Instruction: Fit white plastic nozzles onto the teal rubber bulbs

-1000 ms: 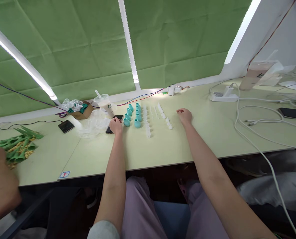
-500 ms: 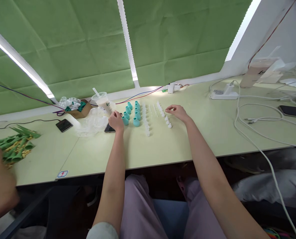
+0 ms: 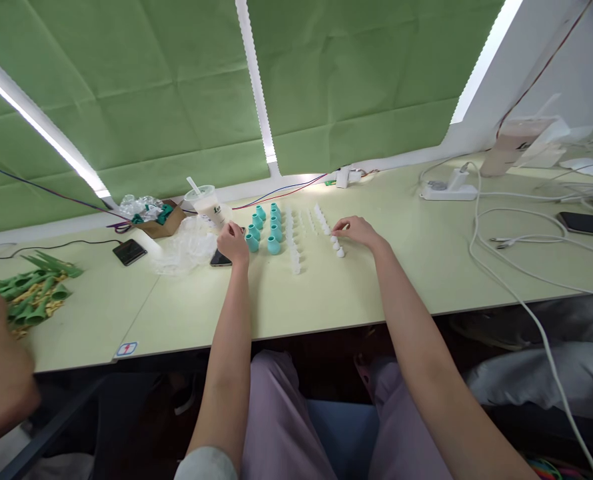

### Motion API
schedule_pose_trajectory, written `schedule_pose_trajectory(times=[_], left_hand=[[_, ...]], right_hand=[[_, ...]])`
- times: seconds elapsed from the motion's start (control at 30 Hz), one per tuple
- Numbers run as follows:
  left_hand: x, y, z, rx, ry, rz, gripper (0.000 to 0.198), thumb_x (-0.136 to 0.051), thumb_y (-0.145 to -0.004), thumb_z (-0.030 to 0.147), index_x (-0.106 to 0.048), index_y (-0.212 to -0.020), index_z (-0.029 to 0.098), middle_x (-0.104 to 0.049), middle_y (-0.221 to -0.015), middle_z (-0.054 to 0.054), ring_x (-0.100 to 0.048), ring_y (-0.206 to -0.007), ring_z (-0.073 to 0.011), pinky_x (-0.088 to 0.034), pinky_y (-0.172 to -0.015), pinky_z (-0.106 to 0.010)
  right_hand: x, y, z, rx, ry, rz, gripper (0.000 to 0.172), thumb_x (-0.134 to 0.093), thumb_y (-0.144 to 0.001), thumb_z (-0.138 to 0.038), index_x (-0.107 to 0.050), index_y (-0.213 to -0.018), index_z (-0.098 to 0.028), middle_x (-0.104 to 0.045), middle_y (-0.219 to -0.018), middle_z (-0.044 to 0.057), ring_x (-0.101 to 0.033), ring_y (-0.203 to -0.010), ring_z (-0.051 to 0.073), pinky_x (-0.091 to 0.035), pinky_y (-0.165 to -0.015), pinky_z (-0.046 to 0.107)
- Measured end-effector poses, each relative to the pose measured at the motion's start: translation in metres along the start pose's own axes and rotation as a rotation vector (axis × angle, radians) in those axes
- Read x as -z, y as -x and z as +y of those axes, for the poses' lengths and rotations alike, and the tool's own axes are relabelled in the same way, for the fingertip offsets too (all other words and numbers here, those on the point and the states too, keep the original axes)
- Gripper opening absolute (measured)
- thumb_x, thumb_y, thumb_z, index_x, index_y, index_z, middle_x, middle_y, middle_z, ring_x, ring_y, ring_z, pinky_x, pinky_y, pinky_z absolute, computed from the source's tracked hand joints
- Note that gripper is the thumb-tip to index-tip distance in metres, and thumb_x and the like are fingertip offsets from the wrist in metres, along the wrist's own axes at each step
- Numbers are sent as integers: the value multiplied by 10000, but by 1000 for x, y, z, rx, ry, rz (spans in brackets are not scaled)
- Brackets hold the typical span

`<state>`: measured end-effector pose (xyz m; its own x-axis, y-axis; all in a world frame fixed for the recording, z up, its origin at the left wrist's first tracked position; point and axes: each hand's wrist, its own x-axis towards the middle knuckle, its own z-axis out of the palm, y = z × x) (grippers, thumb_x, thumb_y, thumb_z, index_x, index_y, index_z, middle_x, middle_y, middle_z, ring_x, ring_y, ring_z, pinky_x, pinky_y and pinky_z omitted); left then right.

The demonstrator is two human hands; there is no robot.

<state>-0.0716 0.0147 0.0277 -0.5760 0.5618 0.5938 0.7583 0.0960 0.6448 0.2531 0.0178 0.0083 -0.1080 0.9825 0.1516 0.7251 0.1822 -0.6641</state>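
My left hand (image 3: 233, 243) is closed above a dark phone (image 3: 220, 259), close beside the teal bottle-shaped pieces (image 3: 273, 245). Its fingers are curled, and whatever may be between them is hidden. My right hand (image 3: 354, 231) reaches in from the right with thumb and fingers pinched together at a small white cap (image 3: 334, 239) in the rightmost row. Nearer to me in that row sit other white cone-shaped caps (image 3: 340, 253). Between the teal pieces and this row stand a row of translucent white pieces (image 3: 295, 260) and a row of thin clear pieces (image 3: 312, 223).
A drink cup (image 3: 209, 207) and crumpled plastic bag (image 3: 189, 247) lie left of the pieces, near a cardboard box (image 3: 164, 223). Farther left are green cone-shaped parts (image 3: 36, 310) and another person's arm (image 3: 4, 373). White cables (image 3: 481, 250) and a power strip (image 3: 449, 192) occupy the right.
My right hand has moved slightly down toward me along the right row, and its fingertips are now at a white cap. My left hand stays nearly still.
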Motion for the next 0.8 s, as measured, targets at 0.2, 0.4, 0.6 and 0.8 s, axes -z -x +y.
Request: schedule_pose_trajectory(times=[0.2, 0.4, 0.6, 0.8], left_hand=[[9, 4, 12, -142, 41, -56, 363, -322, -925, 385, -574, -744, 197, -611, -720, -34, -543, -708, -163, -376, -700, -270], [12, 28, 45, -740, 279, -341, 356, -614, -787, 444, -599, -1061, 219, -626, -989, -67, -539, -960, -197, -416, -823, -293], [-7, 46, 53, -715, 468, -500, 218, -603, -808, 392, -680, -921, 222, -655, -869, -47, -564, -778, -151, -431, -589, -248], [-6, 44, 53, -594, 595, -604, 254, -633, -766, 433, -701, -869, 211, -672, -853, -44, -577, -693, -123, -441, -539, -232]], right_hand=[[2, -3, -11, 51, -382, 162, 211, -680, -655, -397, -686, -727, -200, -687, -770, 26, -555, -667, 146, -440, -657, 292], [-9, 4, -50, 143, -770, 93, 295, -688, -657, -446, -660, -785, -183, -697, -795, 43, -541, -614, 117, -454, -644, 283], [-34, 8, -72, 170, -863, -33, 289, -722, -635, -435, -651, -765, -188, -702, -774, 44, -573, -665, 130, -460, -674, 289], [-43, 2, -68, 171, -860, -15, 337, -733, -614, -481, -646, -764, -192, -702, -770, 42, -580, -650, 140, -466, -663, 305]])
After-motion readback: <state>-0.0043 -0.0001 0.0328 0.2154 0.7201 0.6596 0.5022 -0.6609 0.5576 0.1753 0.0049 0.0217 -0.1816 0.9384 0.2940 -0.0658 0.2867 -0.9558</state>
